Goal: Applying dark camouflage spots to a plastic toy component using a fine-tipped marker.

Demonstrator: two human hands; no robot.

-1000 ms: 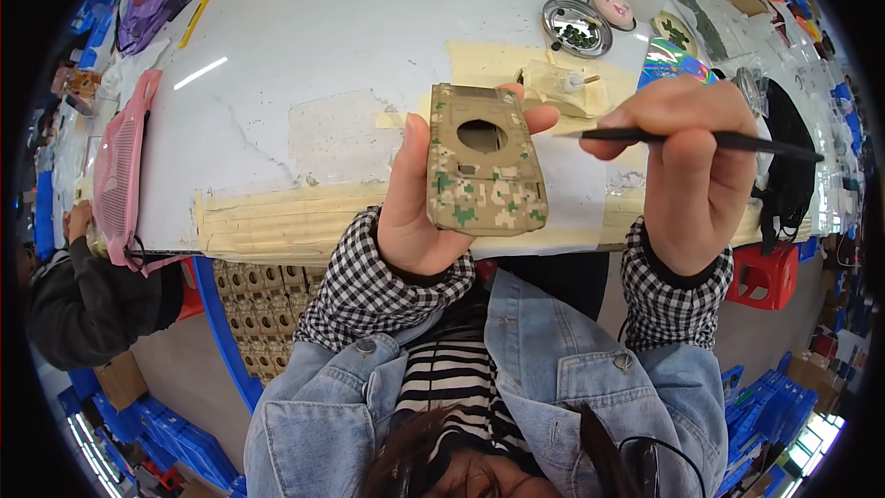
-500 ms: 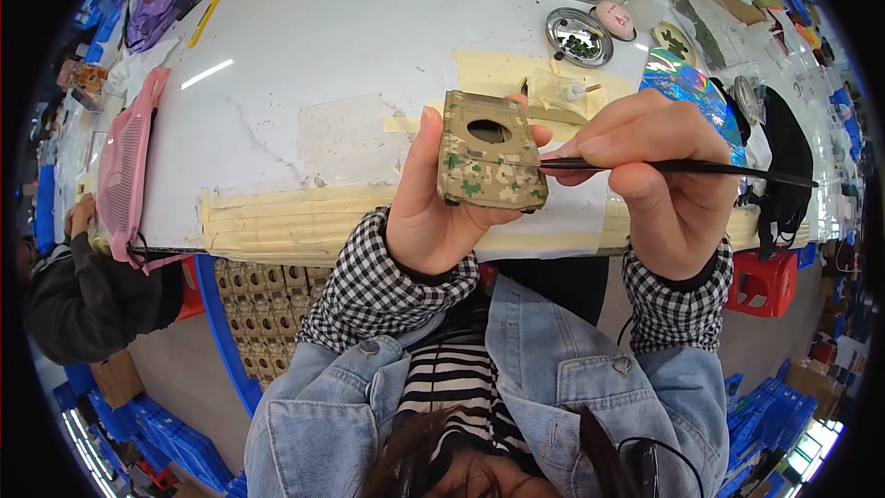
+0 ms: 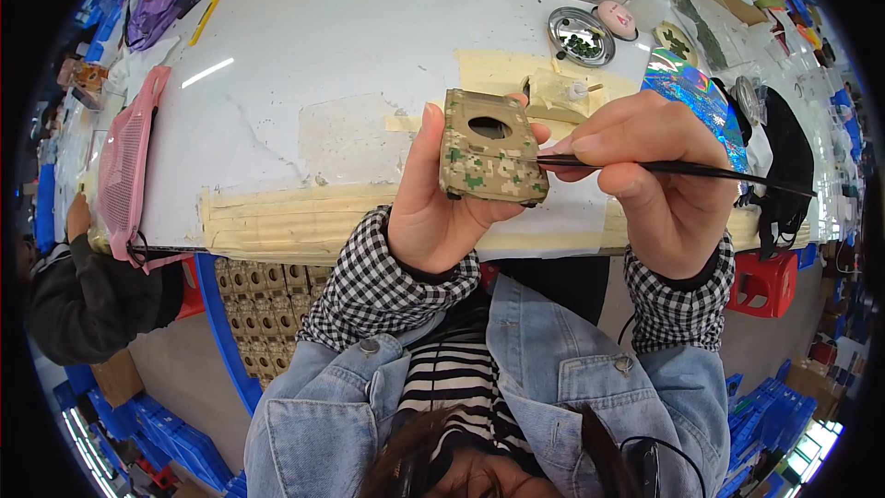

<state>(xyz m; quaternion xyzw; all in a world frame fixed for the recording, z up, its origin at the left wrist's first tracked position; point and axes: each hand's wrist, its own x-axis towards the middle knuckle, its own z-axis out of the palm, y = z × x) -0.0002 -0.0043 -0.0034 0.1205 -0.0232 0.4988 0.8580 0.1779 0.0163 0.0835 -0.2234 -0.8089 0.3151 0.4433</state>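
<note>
My left hand [image 3: 422, 226] is closed around a tan and green camouflage model tank hull [image 3: 490, 171], holding it above the table's near edge. A round hole opens in the hull's upper face. Fingers of the left hand grip it from both sides, and its underside is hidden. In my right hand [image 3: 684, 189] is a pair of slim black tweezers [image 3: 770, 183], pinched between thumb and fingers. Their tip meets the hull's right edge. Anything held in the tip is too small to make out.
A metal dish [image 3: 581, 37] with small dark green pieces lies beyond my right hand. Nearer is a taped block [image 3: 559, 95]. A pink mesh bag [image 3: 131, 171] rests at left, near a co-worker's hand [image 3: 78, 218]. A blue-edged tray of similar hulls [image 3: 267, 309] sits below the table edge.
The hull has tilted slightly in my left hand, showing its hole at another angle. The tweezers and right hand have shifted a little left, their tip still at the hull's right edge.
</note>
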